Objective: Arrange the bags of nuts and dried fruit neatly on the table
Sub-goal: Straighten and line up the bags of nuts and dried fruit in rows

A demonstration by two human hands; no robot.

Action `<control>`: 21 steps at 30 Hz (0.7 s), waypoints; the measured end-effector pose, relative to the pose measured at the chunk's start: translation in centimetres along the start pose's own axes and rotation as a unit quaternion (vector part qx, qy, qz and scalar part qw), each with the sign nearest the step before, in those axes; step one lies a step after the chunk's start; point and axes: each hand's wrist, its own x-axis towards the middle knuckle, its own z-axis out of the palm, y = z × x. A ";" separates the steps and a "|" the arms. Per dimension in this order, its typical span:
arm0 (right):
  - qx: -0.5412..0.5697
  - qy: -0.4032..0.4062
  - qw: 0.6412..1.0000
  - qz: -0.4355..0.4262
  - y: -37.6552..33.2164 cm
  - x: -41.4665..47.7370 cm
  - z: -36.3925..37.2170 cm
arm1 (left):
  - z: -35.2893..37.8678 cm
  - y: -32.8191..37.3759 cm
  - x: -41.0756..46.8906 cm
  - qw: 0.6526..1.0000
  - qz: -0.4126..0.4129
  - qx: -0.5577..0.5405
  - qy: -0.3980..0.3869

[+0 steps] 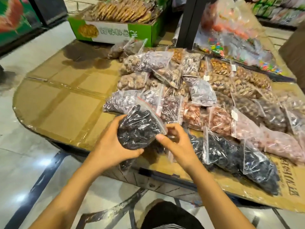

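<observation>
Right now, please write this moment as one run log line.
left hand: holds black fruit bag | right hand: at bag's zip edge | table: left part bare

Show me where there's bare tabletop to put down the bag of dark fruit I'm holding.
The widest bare cardboard tabletop lies left of the bag pile, running back to the green box. A smaller strip sits at the near right edge, beyond the dark bags. The right half is crowded with overlapping bags.
</observation>
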 end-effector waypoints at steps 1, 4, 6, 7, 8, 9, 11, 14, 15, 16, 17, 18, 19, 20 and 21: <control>-0.070 0.023 0.997 0.007 0.6 1.1 -0.4 | -0.7 -0.5 0.9 1.000 -0.001 -0.012 -0.007; -0.368 0.066 0.926 0.049 2.5 3.8 -1.0 | -3.8 -2.8 4.2 0.999 0.026 0.010 -0.030; -0.468 0.083 0.877 0.070 3.7 4.7 -0.5 | -5.9 -4.3 6.5 0.996 0.047 0.072 -0.038; -0.481 0.097 0.868 0.074 4.2 5.0 -0.2 | -6.8 -5.0 7.6 0.991 0.055 0.108 -0.054; -0.486 0.112 0.864 0.073 4.6 5.2 0.0 | -7.6 -5.4 8.7 0.985 0.060 0.139 -0.080; -0.486 0.125 0.862 0.072 5.0 5.3 0.2 | -8.2 -5.8 9.7 0.976 0.064 0.174 -0.117; -0.478 0.134 0.864 0.080 5.2 5.4 0.4 | -8.9 -6.9 11.5 0.946 0.071 0.248 -0.199; -0.443 0.147 0.879 0.097 5.4 5.1 0.7 | -9.4 -8.2 13.5 0.906 0.056 0.308 -0.285; -0.434 0.155 0.882 0.101 5.5 5.0 0.9 | -9.5 -8.4 13.9 0.898 0.049 0.310 -0.308; -0.429 0.165 0.882 0.103 5.6 5.0 1.0 | -9.5 -8.5 14.2 0.896 0.040 0.300 -0.325; -0.426 0.176 0.882 0.104 5.7 5.0 1.1 | -9.4 -8.6 14.3 0.899 0.032 0.282 -0.334; -0.418 0.186 0.883 0.107 5.7 5.1 1.1 | -9.3 -8.7 14.4 0.904 0.033 0.270 -0.330; -0.404 0.194 0.887 0.112 5.7 5.1 1.2 | -9.1 -9.0 14.5 0.908 0.047 0.269 -0.319; -0.386 0.202 0.892 0.119 5.7 5.1 1.4 | -9.0 -9.4 14.6 0.909 0.068 0.274 -0.306; -0.368 0.208 0.897 0.128 5.6 5.2 1.5 | -9.1 -9.7 14.9 0.909 0.090 0.272 -0.303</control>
